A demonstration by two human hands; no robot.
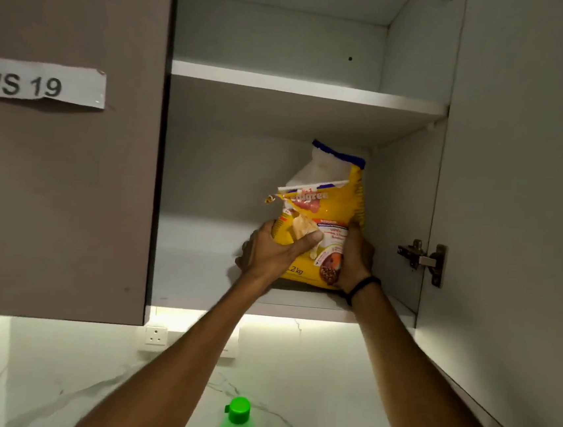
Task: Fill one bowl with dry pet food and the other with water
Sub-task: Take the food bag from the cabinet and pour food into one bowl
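Wall cabinet seen from below, with marble beneath it. At 9 o'clock, a closed brown door (60,174) bears a paper label (41,83) reading "WS 19". The centre compartment stands open: pale grey walls, an upper shelf (306,86) at 12 o'clock, a lower shelf (196,267) beneath it. A lit strip glows under the cabinet's base. Below that lies white, grey-veined marble (33,378) carrying a wall socket (156,335); where the wall ends and the bench begins cannot be told. At 3 o'clock hangs the open door (515,201), with its metal hinge (421,261).

Containers. A yellow pet food bag (336,215) stands upright towards the right of the lower shelf, its top torn open, showing white lining and a blue edge; its contents are hidden. The left hand (269,253) grips the bag's left side, thumb curled across the front. The right hand (355,258), with a black wristband (362,288), grips the right side. Whether the bag's base rests on the shelf cannot be told. At 6 o'clock, a green-capped bottle (237,426) stands between the forearms.
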